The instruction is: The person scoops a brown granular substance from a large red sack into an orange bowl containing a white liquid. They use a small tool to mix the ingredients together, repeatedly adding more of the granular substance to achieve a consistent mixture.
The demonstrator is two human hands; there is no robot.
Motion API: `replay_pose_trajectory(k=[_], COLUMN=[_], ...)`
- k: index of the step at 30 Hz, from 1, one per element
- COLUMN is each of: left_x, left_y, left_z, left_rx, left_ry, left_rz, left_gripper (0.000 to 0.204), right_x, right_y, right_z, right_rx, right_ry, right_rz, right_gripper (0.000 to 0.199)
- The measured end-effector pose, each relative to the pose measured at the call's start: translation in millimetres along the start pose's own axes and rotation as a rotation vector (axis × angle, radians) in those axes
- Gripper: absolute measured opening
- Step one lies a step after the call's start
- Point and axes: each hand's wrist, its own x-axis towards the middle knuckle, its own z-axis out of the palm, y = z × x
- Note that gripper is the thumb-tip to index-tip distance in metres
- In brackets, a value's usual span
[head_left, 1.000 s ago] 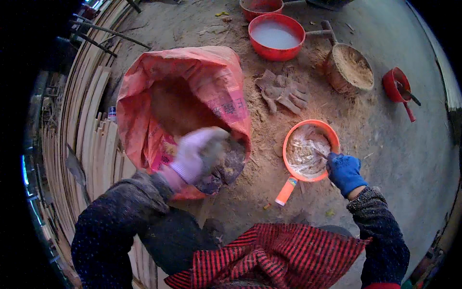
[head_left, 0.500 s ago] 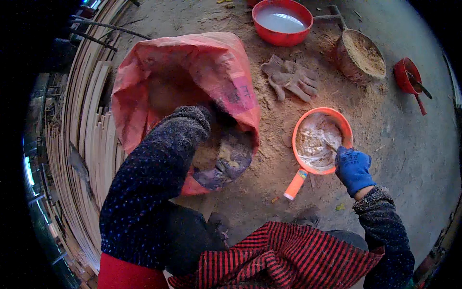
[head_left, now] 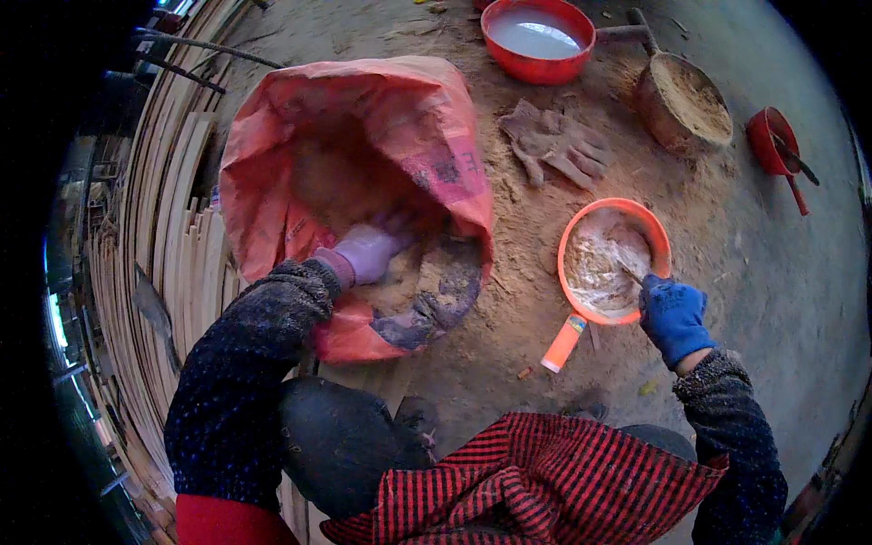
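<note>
A big orange-red sack point(head_left: 427, 118) lies open on the dusty ground, with pale brown powder inside. My left hand point(head_left: 371, 251), in a pale glove, reaches into the sack's mouth and rests on the powder; whether it holds any is hidden. An orange scoop-shaped bowl with a short handle point(head_left: 565, 340) sits to the right, holding whitish paste. My right hand point(head_left: 673, 314), in a blue glove, grips a thin stirring stick point(head_left: 627, 267) that dips into that paste.
A pair of dirty work gloves point(head_left: 554, 142) lies beyond the bowl. Farther back stand a red basin of cloudy water point(head_left: 538, 65), a round container of sawdust point(head_left: 663, 113) and a small red scoop point(head_left: 767, 141). Bamboo strips point(head_left: 150, 236) pile along the left.
My left hand, earlier raised over the sack's lip with powder, has gone down into the sack. The right hand stays at the orange bowl with the stick.
</note>
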Motion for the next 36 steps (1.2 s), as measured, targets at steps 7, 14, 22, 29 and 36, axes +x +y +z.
replay_pose_trajectory(k=[7, 14, 22, 29, 36], left_x=[-28, -53, 50, 157, 166], left_y=[-33, -3, 138, 201, 210], left_z=[-32, -91, -163, -86, -62], left_rx=[-1.244, -1.814, -1.889, -2.0, -1.887], left_ry=[0.275, 0.52, 0.105, 0.055, 0.129], left_rz=[-0.521, -0.317, 0.122, 0.151, 0.296], left_gripper=[0.049, 0.042, 0.041, 0.031, 0.039], right_x=[-1, -6, -9, -15, -16], right_y=[-3, 4, 2, -1, 3], right_z=[1, 4, 5, 13, 13], right_rx=[0.052, 0.056, 0.063, 0.178, 0.162], right_ry=[-0.001, -0.017, 0.023, 0.073, 0.014], right_rz=[0.006, 0.037, 0.036, 0.065, 0.104], right_gripper=[0.008, 0.01, 0.011, 0.011, 0.012])
